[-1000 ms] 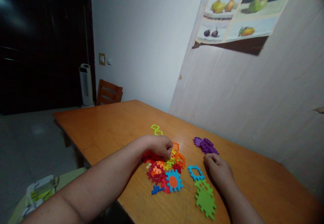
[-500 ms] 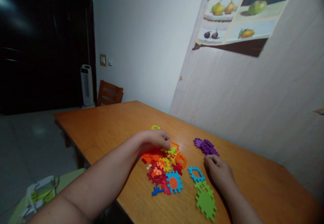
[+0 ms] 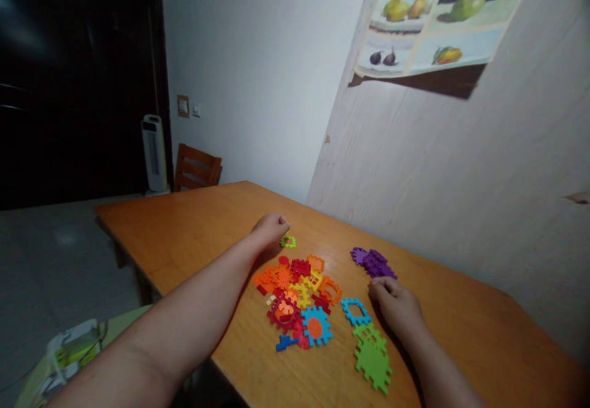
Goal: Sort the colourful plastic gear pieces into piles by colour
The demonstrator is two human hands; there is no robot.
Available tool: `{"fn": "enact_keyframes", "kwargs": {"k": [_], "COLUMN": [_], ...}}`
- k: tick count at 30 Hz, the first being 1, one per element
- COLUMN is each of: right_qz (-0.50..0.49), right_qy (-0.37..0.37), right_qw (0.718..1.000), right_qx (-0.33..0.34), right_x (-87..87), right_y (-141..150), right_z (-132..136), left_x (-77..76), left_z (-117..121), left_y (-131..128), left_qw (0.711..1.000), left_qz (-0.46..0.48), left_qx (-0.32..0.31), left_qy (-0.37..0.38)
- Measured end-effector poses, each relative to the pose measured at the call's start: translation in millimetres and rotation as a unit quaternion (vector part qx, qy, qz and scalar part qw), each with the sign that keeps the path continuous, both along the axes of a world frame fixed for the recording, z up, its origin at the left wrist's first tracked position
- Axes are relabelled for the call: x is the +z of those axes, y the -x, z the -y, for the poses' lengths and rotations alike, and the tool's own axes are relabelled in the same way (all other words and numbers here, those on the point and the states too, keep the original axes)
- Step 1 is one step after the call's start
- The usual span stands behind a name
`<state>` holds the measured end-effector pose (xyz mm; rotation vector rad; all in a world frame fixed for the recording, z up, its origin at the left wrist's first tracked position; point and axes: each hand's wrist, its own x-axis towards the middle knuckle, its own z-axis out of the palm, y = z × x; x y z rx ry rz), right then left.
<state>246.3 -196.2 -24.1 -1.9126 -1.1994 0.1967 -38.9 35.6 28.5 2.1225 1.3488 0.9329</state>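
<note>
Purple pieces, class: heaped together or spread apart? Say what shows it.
Heaped together: the purple pieces overlap in one cluster on the table, near the right hand.

Two light-blue pieces, one dark-blue piece

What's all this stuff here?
Table: one, brown, centre
Toy pile: many, red, orange, yellow, tabletop
Solid piece: one, blue, pile edge
Stick: one, navy, pile edge
Hollow frame: one, blue, beside pile
Flat pieces: two, green, right
Stack: several, purple, right of pile
Small frame: one, lime, beyond pile
Chair: one, brown, behind table
Seat: one, green, left
Clutter: unclear, whitish, seat
Poster: one, multicoloured, right wall
Switches: two, whitish, left wall
Door: one, dark, left
Appliance: one, white, beside door
Left hand: one, beyond pile
Right hand: one, near stack
</note>
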Motion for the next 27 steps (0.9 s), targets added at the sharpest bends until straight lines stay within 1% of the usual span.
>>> {"fn": "enact_keyframes", "kwargs": {"k": [2, 5, 7, 10, 12, 13, 16, 18, 20, 22, 24, 25, 27], "right_qz": [-0.028, -0.085, -0.144, -0.237, -0.255, -0.249, -0.215, -0.177, -0.134, -0.119, -0.144, -0.16, -0.174], "right_qy": [0.002, 0.054, 0.106, 0.174, 0.202, 0.211, 0.23, 0.224, 0.186, 0.14, 0.115, 0.12, 0.155], "right_qw": [0.999, 0.991, 0.975, 0.938, 0.923, 0.92, 0.926, 0.94, 0.958, 0.969, 0.97, 0.967, 0.957], "right_qx": [0.029, 0.09, 0.132, 0.183, 0.207, 0.215, 0.209, 0.188, 0.173, 0.167, 0.159, 0.16, 0.172], "right_x": [1.2, 6.1, 13.2, 27.1, 34.2, 36.0, 33.4, 27.6, 23.0, 22.5, 26.8, 30.0, 36.7], "right_y": [2.7, 12.0, 19.0, 24.8, 24.9, 24.5, 25.3, 29.3, 35.0, 40.7, 44.9, 46.2, 47.7], "right_z": [0.4, 5.3, 12.6, 28.0, 37.7, 41.2, 42.4, 36.0, 28.0, 23.6, 26.0, 29.5, 38.5], "left_x": [2.5, 6.9, 10.0, 13.4, 14.2, 14.3, 14.8, 15.8, 17.4, 18.8, 20.1, 20.7, 22.3], "left_z": [6.1, 18.3, 27.6, 41.3, 49.0, 52.3, 60.1, 64.1, 67.3, 69.4, 70.7, 71.3, 73.5], "left_y": [-5.7, -13.5, -17.2, -20.7, -22.8, -23.9, -27.0, -28.4, -28.9, -28.7, -28.4, -28.2, -28.1], "left_qw": [0.999, 0.993, 0.987, 0.974, 0.965, 0.961, 0.95, 0.943, 0.936, 0.933, 0.932, 0.932, 0.932], "left_qz": [-0.013, -0.044, -0.066, -0.102, -0.121, -0.128, -0.15, -0.168, -0.184, -0.192, -0.194, -0.194, -0.195], "left_qx": [-0.034, -0.093, -0.132, -0.194, -0.229, -0.242, -0.268, -0.28, -0.287, -0.29, -0.291, -0.291, -0.291], "left_qy": [-0.028, -0.049, -0.055, -0.055, -0.051, -0.049, -0.057, -0.069, -0.083, -0.094, -0.097, -0.095, -0.094]}}
